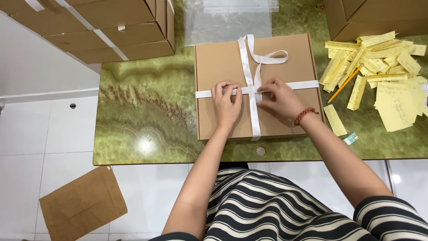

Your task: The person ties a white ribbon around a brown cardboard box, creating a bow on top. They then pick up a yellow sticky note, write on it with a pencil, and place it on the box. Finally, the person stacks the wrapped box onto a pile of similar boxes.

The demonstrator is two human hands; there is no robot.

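Two hands, left hand [226, 105], right hand [278, 100], pinching one white ribbon [249, 62], one cardboard box [218, 62]

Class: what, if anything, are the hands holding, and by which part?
Both hands, left and right, pinch the white ribbon where its bands cross on the box.

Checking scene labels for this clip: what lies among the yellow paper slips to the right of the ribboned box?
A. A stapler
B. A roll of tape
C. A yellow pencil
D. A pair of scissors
C. A yellow pencil lies slanted across the yellow paper slips, right of the brown box that both hands are tying with white ribbon.
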